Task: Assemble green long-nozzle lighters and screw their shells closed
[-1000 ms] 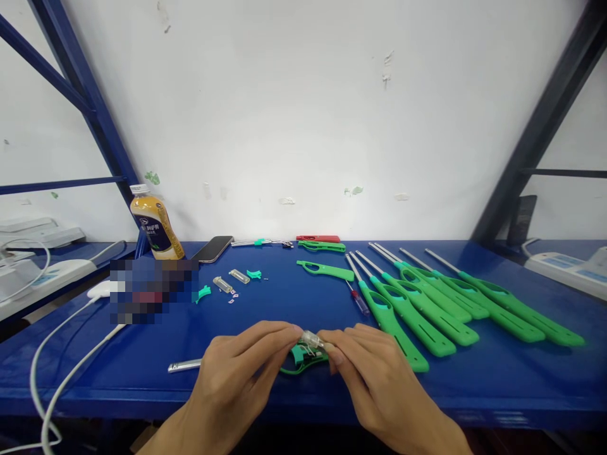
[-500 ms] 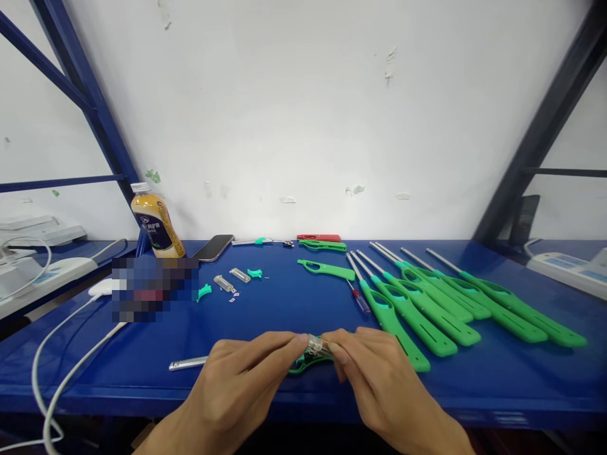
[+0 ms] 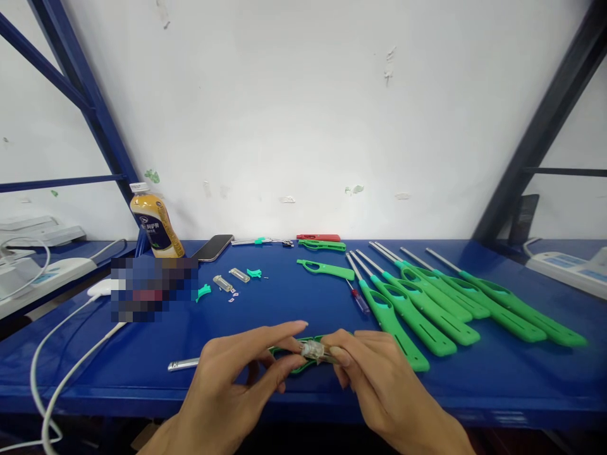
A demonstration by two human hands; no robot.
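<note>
Between the thumb and fingers of my right hand (image 3: pixel 386 373) is a clear lighter fuel tank (image 3: pixel 313 351), its capped end pointing left. My left hand (image 3: pixel 241 366) has its thumb and index finger spread apart beside that end; the thumb tip is close to it, and I cannot tell whether it touches. Beneath both hands lies an open green lighter shell (image 3: pixel 298 368), mostly covered by the fingers. A metal lighter tube (image 3: pixel 183 364) sticks out to the left of my left hand.
Several green lighters (image 3: pixel 422 322) lie fanned out at the right, beside a screwdriver (image 3: pixel 360 301). Farther back are shell halves (image 3: pixel 327 270), loose clear tanks (image 3: pixel 222 284) and teal triggers (image 3: pixel 203 292). A phone (image 3: pixel 215 248), a drink bottle (image 3: pixel 156 224) and white cables (image 3: pixel 71 379) are at left.
My left index finger has lifted off the fuel tank and spread away from the thumb, uncovering the capped end. My right hand keeps its hold in nearly the same spot.
</note>
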